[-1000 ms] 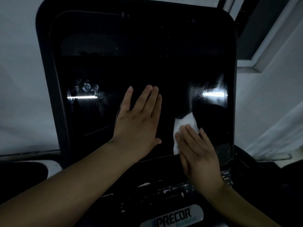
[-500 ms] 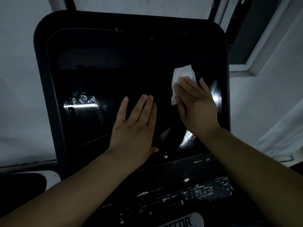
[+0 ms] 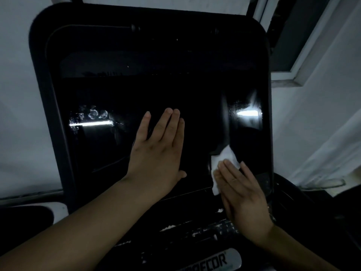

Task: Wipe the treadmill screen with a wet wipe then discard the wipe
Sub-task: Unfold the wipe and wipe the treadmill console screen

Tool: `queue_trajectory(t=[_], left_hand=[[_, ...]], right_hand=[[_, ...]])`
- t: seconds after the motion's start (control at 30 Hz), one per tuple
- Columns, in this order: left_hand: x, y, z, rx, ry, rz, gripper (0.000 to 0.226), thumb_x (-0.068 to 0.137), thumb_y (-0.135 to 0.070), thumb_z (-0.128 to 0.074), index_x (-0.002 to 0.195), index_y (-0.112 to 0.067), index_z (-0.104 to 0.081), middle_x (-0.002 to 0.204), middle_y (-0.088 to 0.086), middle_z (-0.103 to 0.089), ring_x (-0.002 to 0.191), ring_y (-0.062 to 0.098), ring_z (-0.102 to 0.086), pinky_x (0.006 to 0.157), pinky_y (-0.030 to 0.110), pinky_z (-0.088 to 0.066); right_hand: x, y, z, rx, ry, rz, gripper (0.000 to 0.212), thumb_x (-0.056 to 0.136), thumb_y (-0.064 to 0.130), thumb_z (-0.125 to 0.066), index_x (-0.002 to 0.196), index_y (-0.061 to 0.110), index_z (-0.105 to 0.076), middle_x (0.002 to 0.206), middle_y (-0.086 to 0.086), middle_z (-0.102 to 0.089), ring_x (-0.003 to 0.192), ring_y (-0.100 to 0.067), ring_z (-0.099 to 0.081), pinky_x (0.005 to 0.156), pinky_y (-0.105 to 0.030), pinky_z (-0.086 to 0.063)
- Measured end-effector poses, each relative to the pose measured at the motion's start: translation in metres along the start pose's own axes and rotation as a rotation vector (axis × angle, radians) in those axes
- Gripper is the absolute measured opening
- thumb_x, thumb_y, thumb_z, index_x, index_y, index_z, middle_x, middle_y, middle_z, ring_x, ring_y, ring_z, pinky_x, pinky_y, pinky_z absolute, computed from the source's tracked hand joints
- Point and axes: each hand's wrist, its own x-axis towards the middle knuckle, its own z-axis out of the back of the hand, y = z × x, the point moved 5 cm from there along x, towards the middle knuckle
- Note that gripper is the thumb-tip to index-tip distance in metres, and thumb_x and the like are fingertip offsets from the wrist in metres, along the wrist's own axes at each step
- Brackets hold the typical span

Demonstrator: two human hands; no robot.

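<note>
The treadmill screen [image 3: 152, 79] is a large black glossy panel filling most of the view, with smudges and a bright light reflection at its left. My left hand [image 3: 156, 153] lies flat on the middle of the glass, fingers spread and holding nothing. My right hand [image 3: 242, 192] presses a white wet wipe [image 3: 220, 163] flat against the lower right part of the screen. Much of the wipe is hidden under my fingers.
Below the screen lies a dark console [image 3: 191, 229] with worn white flecks and a silver brand badge [image 3: 213, 261]. A window frame [image 3: 300, 65] and pale wall stand at the right. A white curtain [image 3: 322, 145] hangs at the lower right.
My right hand slid the wipe from the lower right up to the upper right of the screen and back down to the lower right. My left hand stayed flat on the glass.
</note>
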Motion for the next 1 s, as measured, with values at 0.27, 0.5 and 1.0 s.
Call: queue_trajectory(t=[0.27, 0.5, 1.0], left_hand=[[0.000, 0.000, 0.000, -0.001, -0.016, -0.001, 0.124, 0.083, -0.077, -0.051, 0.155, -0.004, 0.019, 0.165, 0.018, 0.028, 0.151, 0.029, 0.030, 0.121, 0.060, 0.013], [0.000, 0.000, -0.001, -0.003, -0.022, 0.003, 0.124, 0.082, -0.077, -0.050, 0.156, -0.005, 0.019, 0.165, 0.017, 0.028, 0.151, 0.029, 0.029, 0.121, 0.059, 0.011], [0.025, -0.045, 0.006, -0.098, -0.077, -0.054, 0.126, 0.080, -0.073, -0.059, 0.156, -0.002, 0.014, 0.167, 0.019, 0.020, 0.154, 0.031, 0.023, 0.124, 0.055, 0.008]], right_hand=[[0.124, -0.046, 0.020, -0.095, -0.103, -0.018, 0.044, 0.095, 0.011, -0.052, 0.138, 0.001, -0.060, 0.145, -0.017, -0.059, 0.141, -0.032, -0.050, 0.121, -0.056, -0.031], [0.181, -0.078, 0.023, -0.137, -0.162, -0.055, 0.041, 0.104, 0.019, -0.042, 0.137, 0.004, -0.061, 0.144, -0.014, -0.061, 0.140, -0.028, -0.052, 0.124, -0.049, -0.029], [0.000, -0.035, 0.008, -0.014, -0.011, -0.046, 0.042, 0.096, 0.010, -0.051, 0.135, 0.001, -0.063, 0.145, -0.018, -0.059, 0.142, -0.032, -0.049, 0.122, -0.056, -0.030]])
